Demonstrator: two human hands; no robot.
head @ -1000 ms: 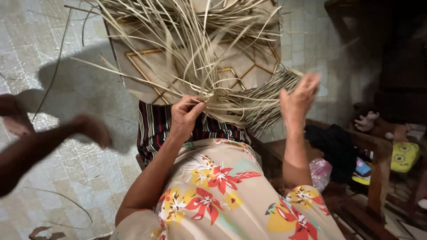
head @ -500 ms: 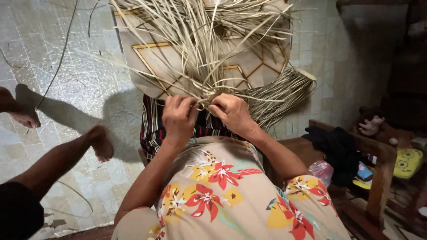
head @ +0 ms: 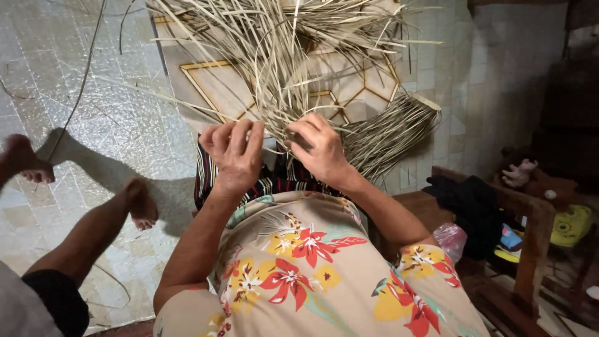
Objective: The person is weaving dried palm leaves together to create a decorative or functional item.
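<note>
— Both hands have lifted a little since half a second ago, and the bare leg (head: 93, 231) at the left has swung its foot nearer the lap.

— How do the hands stand now?

— Close together over the lap. The left hand (head: 234, 153) has its fingers curled, loosely spread, against the near ends of the pale dried leaf strips (head: 281, 68); the right hand (head: 321, 150) pinches a few strips between thumb and fingers.

— Where does the bundle lie?

— On the beige board with gold lines (head: 224, 93), propped over the striped cloth (head: 215, 178) on the knees. Its gathered end sits at the board's near edge under the hands; the loose ends fan out towards the far edge, so the long axis runs away from the body. A second, tighter sheaf (head: 390, 134) hangs off the right edge.

— How would it handle?

— Light, dry and springy, I judge, likely to crack if bent sharply. Best taken at the gathered near end, where the strips cross.
</note>
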